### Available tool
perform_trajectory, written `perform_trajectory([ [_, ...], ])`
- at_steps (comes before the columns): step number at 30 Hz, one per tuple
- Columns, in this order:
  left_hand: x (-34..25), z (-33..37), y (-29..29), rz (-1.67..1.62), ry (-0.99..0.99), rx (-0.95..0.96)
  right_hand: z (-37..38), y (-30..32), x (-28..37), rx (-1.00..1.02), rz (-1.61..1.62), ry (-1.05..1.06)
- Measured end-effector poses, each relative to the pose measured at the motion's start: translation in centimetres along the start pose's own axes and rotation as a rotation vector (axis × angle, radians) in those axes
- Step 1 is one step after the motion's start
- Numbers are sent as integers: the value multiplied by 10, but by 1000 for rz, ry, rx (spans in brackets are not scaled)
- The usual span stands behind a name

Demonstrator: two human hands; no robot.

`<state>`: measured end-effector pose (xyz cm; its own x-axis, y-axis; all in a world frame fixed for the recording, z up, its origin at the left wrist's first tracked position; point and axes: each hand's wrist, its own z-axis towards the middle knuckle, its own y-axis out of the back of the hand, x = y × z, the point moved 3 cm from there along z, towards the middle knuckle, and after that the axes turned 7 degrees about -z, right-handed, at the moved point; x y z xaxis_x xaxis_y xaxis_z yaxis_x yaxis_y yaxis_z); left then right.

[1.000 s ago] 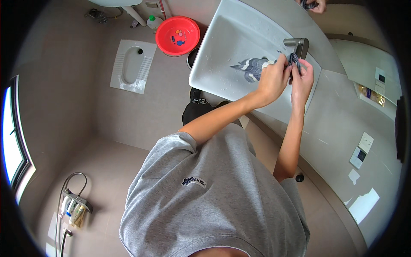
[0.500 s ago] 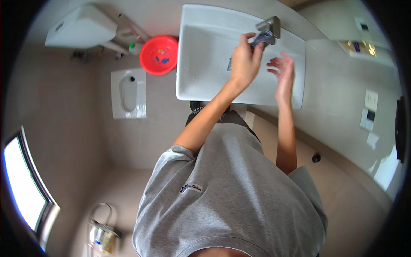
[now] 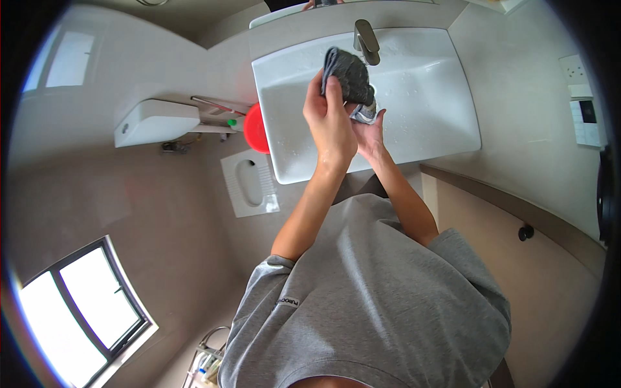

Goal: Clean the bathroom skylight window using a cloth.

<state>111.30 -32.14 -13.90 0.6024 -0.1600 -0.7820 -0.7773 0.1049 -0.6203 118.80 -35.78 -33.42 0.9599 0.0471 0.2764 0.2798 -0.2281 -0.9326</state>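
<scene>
A wet, dark grey cloth (image 3: 349, 72), somewhat sock-like in shape, is held up over the white washbasin (image 3: 430, 97), just below the faucet (image 3: 367, 44). My left hand (image 3: 328, 119) pinches its left edge, with the thumb on the near side. At its lower end, a lighter grey part of the cloth rests in my right hand (image 3: 370, 137). That hand's palm is turned up with the thumb out to the right, and its other fingers are mostly hidden behind the cloth and my left hand. Drops of water dot the basin.
A red plastic basin (image 3: 257, 129) is on the left, partly hidden by the washbasin. Beyond are a squat toilet (image 3: 249, 184) and a white cistern (image 3: 155, 121). Wall sockets (image 3: 574, 69) are at the right. A metal rack (image 3: 206, 365) with bottles stands lower left.
The cloth has moved away from the faucet, toward me and left, and is spread wider. My right hand, free before, has come left to its lower end. The view has shifted.
</scene>
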Motion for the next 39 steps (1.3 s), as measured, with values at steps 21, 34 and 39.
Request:
perform_trajectory([
  [21,133,-18,-50,596,-59,-107,-34,3,188,-397,-503,493],
  [34,177,-12,-86,185,273,-239,-64,-33,211,-36,-832,282],
  [39,182,-14,-68,53,266,-239,-60,38,264,-95,-962,307],
])
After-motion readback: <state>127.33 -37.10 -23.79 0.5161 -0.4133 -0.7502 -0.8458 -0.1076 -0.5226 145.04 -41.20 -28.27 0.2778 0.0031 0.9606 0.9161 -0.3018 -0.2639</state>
